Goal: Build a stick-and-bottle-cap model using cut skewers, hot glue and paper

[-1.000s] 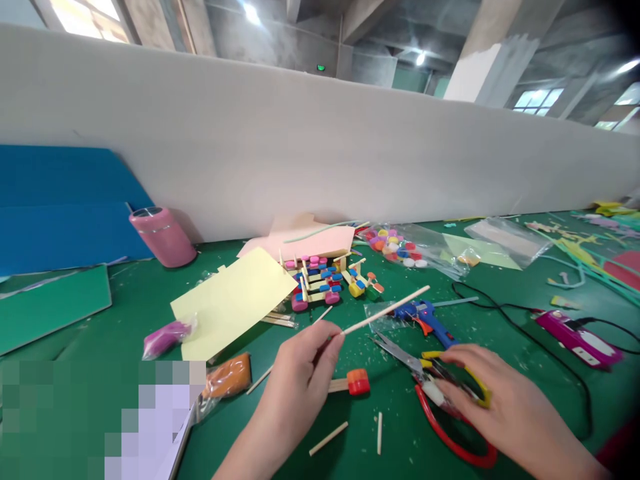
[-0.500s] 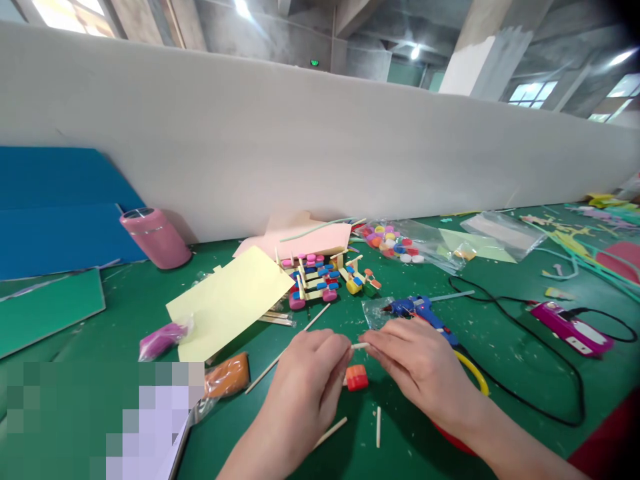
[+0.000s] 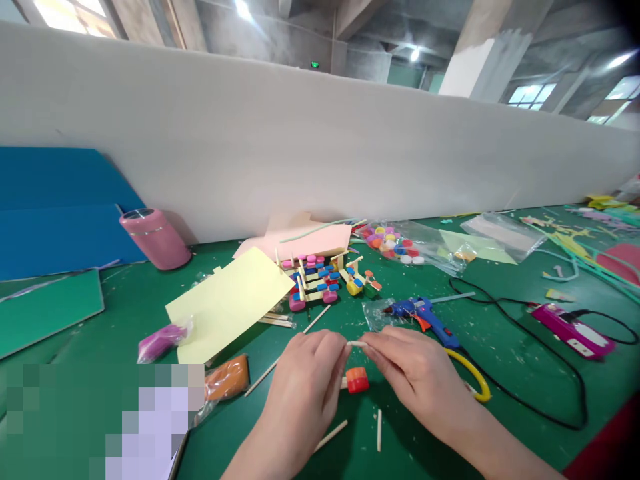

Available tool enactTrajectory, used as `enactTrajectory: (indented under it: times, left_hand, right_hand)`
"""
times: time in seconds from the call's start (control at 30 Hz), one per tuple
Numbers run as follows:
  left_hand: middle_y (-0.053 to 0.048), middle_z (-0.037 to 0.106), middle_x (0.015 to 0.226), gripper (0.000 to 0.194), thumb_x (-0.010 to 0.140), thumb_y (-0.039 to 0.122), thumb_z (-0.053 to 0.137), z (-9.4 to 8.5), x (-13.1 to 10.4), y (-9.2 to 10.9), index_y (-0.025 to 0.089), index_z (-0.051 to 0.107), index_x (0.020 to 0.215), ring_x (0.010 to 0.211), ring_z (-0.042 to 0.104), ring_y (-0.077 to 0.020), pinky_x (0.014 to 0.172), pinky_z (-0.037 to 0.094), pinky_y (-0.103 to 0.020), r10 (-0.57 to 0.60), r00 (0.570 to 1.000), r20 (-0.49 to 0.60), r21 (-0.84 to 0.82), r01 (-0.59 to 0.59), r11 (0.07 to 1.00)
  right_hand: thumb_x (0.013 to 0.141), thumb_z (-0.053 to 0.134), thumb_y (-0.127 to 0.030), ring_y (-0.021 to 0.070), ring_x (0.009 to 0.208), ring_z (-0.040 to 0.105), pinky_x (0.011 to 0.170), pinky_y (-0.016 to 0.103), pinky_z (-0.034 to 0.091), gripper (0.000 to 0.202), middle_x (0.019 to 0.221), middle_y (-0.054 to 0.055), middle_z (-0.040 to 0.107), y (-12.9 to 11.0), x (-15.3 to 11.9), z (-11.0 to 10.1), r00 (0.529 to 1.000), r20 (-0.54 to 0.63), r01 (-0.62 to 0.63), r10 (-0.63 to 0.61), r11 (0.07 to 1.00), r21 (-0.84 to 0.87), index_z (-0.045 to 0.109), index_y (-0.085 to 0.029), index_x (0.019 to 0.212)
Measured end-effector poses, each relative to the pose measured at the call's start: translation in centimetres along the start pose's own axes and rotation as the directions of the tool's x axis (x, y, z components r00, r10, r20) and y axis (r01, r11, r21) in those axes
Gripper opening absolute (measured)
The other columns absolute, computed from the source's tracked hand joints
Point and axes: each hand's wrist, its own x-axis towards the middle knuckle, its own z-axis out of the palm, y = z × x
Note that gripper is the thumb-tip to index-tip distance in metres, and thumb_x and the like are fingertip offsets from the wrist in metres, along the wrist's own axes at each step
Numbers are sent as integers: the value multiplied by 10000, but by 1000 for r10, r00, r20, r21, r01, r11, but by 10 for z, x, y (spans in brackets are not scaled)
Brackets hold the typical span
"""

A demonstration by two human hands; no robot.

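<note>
A short, pale wooden stick [image 3: 357, 344] is pinched between my two hands, slightly bowed in the middle. My left hand [image 3: 313, 380] closes on one end and my right hand [image 3: 413, 363] on the other. Just beneath the fingers lies a red and orange block [image 3: 357, 380] joined to a pale stick, partly hidden by my left hand. Cut stick pieces lie close by, one upright in view [image 3: 379, 430] and one slanted [image 3: 331, 435]. A longer stick [image 3: 265, 375] runs behind my left hand.
Past my hands stand several small stick-and-block models [image 3: 315, 287]. A blue glue gun [image 3: 425, 317] and yellow-handled scissors [image 3: 477, 380] lie right, with a black cable to a purple power strip [image 3: 573, 330]. Yellow paper [image 3: 230, 300], an orange clay packet [image 3: 227, 379] and a pink cylinder [image 3: 156, 240] are left.
The stick between my hands, straight before, now looks slightly bent. My right hand has shifted a little down and left, uncovering more of the glue gun's handle and the yellow scissors handle.
</note>
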Motion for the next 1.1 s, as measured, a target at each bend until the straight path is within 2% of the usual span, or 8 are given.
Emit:
enactTrajectory:
  times: [0.13,0.23,0.53,0.67,0.77,0.9,1.0,1.1]
  left_hand:
    - [-35,572,675,193,879,192,355,2,-1,1,179,491,743,611,490,-163,586,348,-276,-49,999,12,-43,49,998]
    - [-13,544,669,196,885,223,362,-1,-2,0,183,484,737,609,480,-145,584,358,-253,-132,990,38,-204,137,969]
    - [37,445,641,177,853,325,450,-16,1,-8,193,538,774,593,378,-110,538,321,-208,-381,923,46,-661,314,682]
    - [50,386,604,181,831,349,499,-12,2,-10,188,556,770,566,312,-97,507,266,-211,-423,899,116,-797,338,500]
    - [58,354,567,184,822,356,522,-8,1,-12,182,573,788,543,279,-89,488,227,-217,-434,883,181,-865,353,356]
    - [63,342,521,181,800,336,557,-7,3,-11,163,589,757,507,261,-78,472,191,-227,-443,866,231,-921,342,189]
    - [68,336,496,176,783,320,576,-6,4,-10,151,594,737,483,248,-70,464,169,-231,-435,864,254,-933,337,124]
    - [68,345,497,164,794,305,566,-5,4,-11,150,594,749,481,252,-69,467,165,-234,-427,862,273,-930,351,114]
  right_hand:
    - [921,376,-249,150,670,557,621,251,417,274,712,29,596,-3,-1,0,999,17,-52,50,993,106,614,-188,799]
    - [927,353,-280,153,666,563,610,249,430,309,708,30,607,-6,-1,-1,998,18,-66,64,975,213,625,-196,808]
    - [931,353,-309,129,677,582,643,216,433,271,740,-9,637,-9,-10,-4,977,170,-186,130,906,380,610,-226,945]
    - [903,410,-234,136,791,596,701,207,431,210,850,-4,661,-9,-23,27,967,234,30,-104,953,302,620,-234,920]
    - [798,539,-251,135,641,556,532,207,390,106,709,-8,613,-5,-32,66,964,120,230,-237,971,65,624,-223,743]
    - [762,593,-308,113,587,492,477,186,340,143,616,-36,563,3,-38,108,981,15,196,-196,976,-93,568,-226,648]
    - [746,605,-309,114,578,487,477,191,340,131,610,-41,554,6,-38,113,972,-6,232,-235,965,-123,559,-230,652]
    - [722,604,-277,138,612,520,493,214,372,69,698,-16,590,5,-38,96,959,3,284,-285,955,-88,597,-243,781]
